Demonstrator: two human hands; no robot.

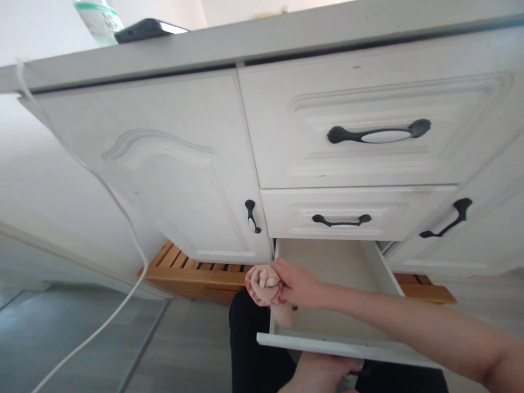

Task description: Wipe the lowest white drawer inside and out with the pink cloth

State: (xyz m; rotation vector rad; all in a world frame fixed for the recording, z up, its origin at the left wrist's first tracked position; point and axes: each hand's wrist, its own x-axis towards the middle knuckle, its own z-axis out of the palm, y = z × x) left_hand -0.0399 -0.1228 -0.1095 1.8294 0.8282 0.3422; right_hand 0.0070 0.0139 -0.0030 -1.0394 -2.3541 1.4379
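Observation:
My right hand (298, 284) is closed around a rolled-up pink cloth (262, 285) with a patterned spiral end. It holds the roll over the left side of an open white drawer (327, 344). Below the roll, a pale pinkish shape (282, 315) shows against the drawer's side; I cannot make out what it is. At the bottom, my left hand (317, 371) is at the outside of the drawer front, its fingers closed at a dark handle that is mostly hidden. The visible drawer floor is plain and pale.
White cabinet doors (164, 169) and two shut drawers (388, 164) with dark handles surround the open drawer. A slatted wooden piece (184, 273) stands below. A white cable (123, 202) hangs at left. A phone (149, 30) and a bottle (98, 22) stand on the countertop.

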